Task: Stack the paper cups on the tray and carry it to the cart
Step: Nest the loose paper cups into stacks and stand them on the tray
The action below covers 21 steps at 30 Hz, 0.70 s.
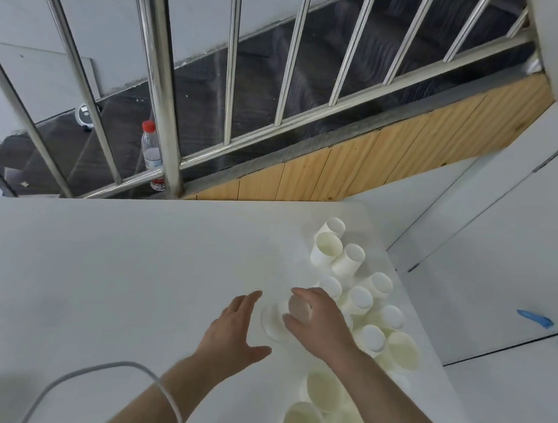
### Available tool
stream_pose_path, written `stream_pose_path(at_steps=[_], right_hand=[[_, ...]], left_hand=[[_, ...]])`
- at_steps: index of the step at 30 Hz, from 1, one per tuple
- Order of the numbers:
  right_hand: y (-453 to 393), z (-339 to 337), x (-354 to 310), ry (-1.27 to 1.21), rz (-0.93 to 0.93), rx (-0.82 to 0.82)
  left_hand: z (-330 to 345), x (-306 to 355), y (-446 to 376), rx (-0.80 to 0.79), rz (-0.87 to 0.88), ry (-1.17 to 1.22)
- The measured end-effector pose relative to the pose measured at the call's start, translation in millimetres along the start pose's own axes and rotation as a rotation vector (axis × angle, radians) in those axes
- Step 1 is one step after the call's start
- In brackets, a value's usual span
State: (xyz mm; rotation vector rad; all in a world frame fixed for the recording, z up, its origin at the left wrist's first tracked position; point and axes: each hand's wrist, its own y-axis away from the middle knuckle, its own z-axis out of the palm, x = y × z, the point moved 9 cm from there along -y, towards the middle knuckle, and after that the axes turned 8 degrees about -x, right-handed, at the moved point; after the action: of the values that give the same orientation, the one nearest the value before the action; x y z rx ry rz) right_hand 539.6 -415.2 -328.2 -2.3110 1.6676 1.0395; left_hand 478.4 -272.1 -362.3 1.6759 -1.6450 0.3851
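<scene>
Two hands and lots of paper cups

The right hand [314, 322] curls around an upside-down white cup [276, 321] on the smooth white table [108, 279]. The left hand [234, 327] is spread flat beside it. Its far side is hidden.

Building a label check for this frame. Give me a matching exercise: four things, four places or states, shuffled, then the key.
Things:
1. left hand
2. right hand
3. plastic bottle
4. grey cable

Places or states:
A. stands behind the metal railing, red cap on
B. fingers curled round an upside-down paper cup
C. curves over the left forearm
D. fingers spread, holds nothing, beside that cup

Pairs: 1-D, 2-B, 3-A, 4-C
</scene>
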Motion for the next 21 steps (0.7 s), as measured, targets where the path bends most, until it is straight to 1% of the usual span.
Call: stream_pose_path(at_steps=[2,5,8,11,13,15,16,18,21], right_hand=[[-4.3,-11.2,-3.9,-0.172,-0.033,0.003],[-8.9,-17.0,-8.3,-0.333,-0.072,-0.031],[-10.3,-17.8,-3.9,-0.416,-0.079,-0.061],[-12.9,-15.9,12.7,-0.444,-0.039,-0.073],[-14.8,-20.5,33.1,-0.372,0.036,-0.004],[-15.9,-28.2,52.5,-0.151,0.102,0.07],[-16.8,-29.5,58.8,-0.007,0.121,0.074],[-17.0,-24.9,67.5,0.22,0.169,0.009],[-17.7,-14.1,76.7,0.375,0.229,-0.089]], left_hand=[[-2.5,3.5,-1.2,0.029,0.014,0.056],[-11.1,12.2,-4.6,0.117,0.07,0.101],[-14.7,20.8,-6.3,0.172,0.115,0.137],[-12.5,19.4,-10.5,0.179,0.096,0.131],[-10.9,15.1,-14.2,0.159,0.05,0.095],[-9.1,10.0,-16.3,0.116,-0.018,0.023],[-8.0,7.1,-16.8,0.089,-0.058,-0.023],[-5.1,2.1,-16.7,0.046,-0.122,-0.111],[0.1,-2.7,-18.0,0.009,-0.172,-0.25]])
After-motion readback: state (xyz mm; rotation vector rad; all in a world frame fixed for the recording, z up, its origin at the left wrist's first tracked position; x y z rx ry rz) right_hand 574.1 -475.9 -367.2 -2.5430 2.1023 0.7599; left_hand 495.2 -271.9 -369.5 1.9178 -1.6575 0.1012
